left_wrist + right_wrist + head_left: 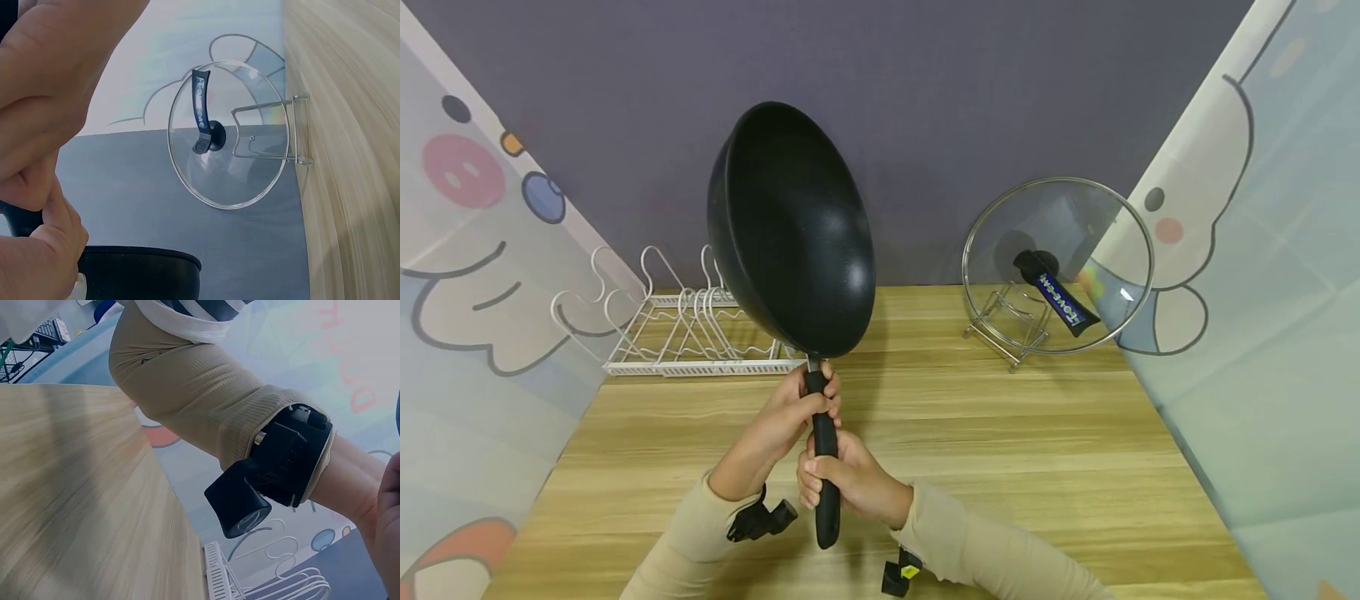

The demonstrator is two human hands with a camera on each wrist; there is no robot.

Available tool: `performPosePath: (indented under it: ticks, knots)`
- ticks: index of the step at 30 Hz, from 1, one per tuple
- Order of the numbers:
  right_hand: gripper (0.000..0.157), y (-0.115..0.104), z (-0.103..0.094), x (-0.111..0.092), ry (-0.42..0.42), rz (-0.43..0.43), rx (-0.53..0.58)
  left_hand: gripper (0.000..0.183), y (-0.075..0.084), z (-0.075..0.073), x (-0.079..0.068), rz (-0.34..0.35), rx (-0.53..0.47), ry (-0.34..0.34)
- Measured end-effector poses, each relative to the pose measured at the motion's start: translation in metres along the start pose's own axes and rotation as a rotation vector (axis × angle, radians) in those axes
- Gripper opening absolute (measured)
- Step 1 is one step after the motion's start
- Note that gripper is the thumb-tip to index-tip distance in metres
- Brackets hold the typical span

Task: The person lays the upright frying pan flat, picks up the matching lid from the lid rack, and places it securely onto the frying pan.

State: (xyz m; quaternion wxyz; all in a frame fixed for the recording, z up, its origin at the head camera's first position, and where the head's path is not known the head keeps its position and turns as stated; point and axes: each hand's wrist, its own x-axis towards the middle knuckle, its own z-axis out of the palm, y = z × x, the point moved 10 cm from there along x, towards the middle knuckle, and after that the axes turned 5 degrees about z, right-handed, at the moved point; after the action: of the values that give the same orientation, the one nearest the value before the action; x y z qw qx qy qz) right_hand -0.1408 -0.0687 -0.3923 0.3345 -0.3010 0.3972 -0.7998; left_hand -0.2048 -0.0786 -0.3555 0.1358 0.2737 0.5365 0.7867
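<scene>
A deep black wok (808, 242) is held up above the table in the head view, tilted so its inside faces right and toward me. Both hands grip its long black handle (826, 442). My left hand (797, 408) holds the upper part, close to the metal neck. Lower down, my right hand (850, 477) wraps the handle, its thumb across the front. In the left wrist view, part of the wok (140, 272) shows at the bottom, with the two hands at the left edge. The right wrist view shows mostly the left sleeve (194, 394) and the camera strapped to it.
A white wire dish rack (692, 367) stands at the back left, partly behind the wok. At the back right, a glass lid (1097, 242) with a black handle leans upright in a small metal stand (1000, 333). Wooden table (1000, 450); printed panels flank it.
</scene>
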Motion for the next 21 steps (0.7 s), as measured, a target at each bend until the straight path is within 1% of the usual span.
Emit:
performPosePath:
  ticks: [8,12,15,21]
  knots:
    - [0.013,-0.001,-0.002,-0.002,0.035,-0.009,0.013,0.024,-0.003,0.002,0.002,0.009,-0.050,-0.007]
    - [0.012,-0.001,-0.005,-0.003,0.067,-0.012,0.007,0.025,-0.006,0.004,0.004,0.032,-0.086,-0.030]
    - [0.011,0.000,-0.007,-0.003,0.090,-0.013,0.005,0.025,-0.009,0.004,0.005,0.036,-0.115,-0.044]
    - [0.011,0.000,-0.009,-0.004,0.127,-0.018,0.010,0.026,-0.015,0.002,0.006,0.027,-0.158,-0.032]
